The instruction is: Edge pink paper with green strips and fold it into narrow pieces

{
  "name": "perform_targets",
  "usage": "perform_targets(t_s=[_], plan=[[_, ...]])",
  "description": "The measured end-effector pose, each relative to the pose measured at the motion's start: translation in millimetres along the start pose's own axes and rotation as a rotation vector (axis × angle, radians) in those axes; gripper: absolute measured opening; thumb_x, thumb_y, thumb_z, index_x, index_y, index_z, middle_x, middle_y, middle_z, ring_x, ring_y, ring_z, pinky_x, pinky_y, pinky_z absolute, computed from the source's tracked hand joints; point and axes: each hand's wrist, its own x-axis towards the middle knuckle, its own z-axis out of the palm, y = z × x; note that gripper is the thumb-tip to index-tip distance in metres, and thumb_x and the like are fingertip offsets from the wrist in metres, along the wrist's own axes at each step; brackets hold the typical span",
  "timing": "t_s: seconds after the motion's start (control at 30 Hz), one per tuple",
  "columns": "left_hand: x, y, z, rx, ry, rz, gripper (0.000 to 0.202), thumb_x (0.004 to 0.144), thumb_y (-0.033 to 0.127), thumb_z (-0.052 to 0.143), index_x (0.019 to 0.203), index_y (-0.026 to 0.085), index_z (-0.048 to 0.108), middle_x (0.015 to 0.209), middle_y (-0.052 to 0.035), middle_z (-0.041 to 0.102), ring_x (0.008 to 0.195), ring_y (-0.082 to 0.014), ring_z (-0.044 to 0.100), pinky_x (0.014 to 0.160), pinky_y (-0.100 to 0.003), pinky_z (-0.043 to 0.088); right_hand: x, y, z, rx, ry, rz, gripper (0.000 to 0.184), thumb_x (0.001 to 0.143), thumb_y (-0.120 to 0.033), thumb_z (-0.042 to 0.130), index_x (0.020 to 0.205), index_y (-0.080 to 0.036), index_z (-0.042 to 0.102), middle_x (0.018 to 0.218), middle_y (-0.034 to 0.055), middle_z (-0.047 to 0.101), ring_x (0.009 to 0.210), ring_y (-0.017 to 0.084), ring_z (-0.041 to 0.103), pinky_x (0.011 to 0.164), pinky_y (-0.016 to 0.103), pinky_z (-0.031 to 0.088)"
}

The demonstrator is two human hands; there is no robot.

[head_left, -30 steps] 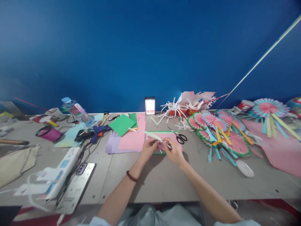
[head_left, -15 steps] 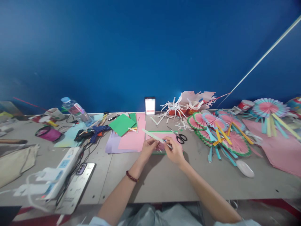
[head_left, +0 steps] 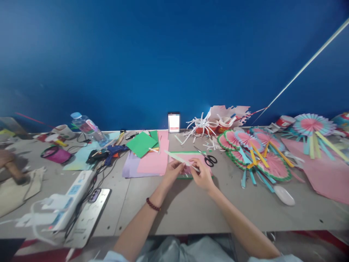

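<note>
A pale paper strip (head_left: pixel 176 157) slants between my two hands over a pink sheet with green edges (head_left: pixel 200 156). My left hand (head_left: pixel 173 171) pinches the strip near its middle. At its lower right end, the fingers of my right hand (head_left: pixel 201 173) are closed on the same strip. Black-handled scissors (head_left: pixel 210 160) lie just beyond my right hand, on the edge of the pink and green sheet. To the left of my left hand rest pink paper (head_left: pixel 152 165) and green paper (head_left: pixel 142 144).
Pleated paper fans (head_left: pixel 274 165) and a white computer mouse (head_left: pixel 284 195) are on the right. Curled white strips (head_left: pixel 203 125) stand at the back. On the left are a power strip (head_left: pixel 72 200), a phone (head_left: pixel 88 218), a bottle (head_left: pixel 89 129) and another person's hand (head_left: pixel 9 162).
At the far left, another person's hand has come into view at the wooden handle, which now tilts downward. My hands have barely shifted on the paper strip.
</note>
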Motion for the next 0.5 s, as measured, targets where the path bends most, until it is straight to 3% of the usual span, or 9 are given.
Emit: perform_targets(t_s=[0.5], plan=[[2.4, -2.0, -1.5, 0.031, 0.007, 0.065, 0.032, 0.059, 0.044, 0.074, 0.059, 0.014, 0.064, 0.051, 0.0001, 0.057, 0.045, -0.0085, 0.045, 0.048, -0.023, 0.039, 0.7, -2.7, 0.7, -0.048, -0.004, 0.009, 0.023, 0.083, -0.023, 0.046, 0.104, -0.019, 0.053, 0.069, -0.0011, 0.061, 0.057, 0.012, 0.057, 0.054, 0.021, 0.043]])
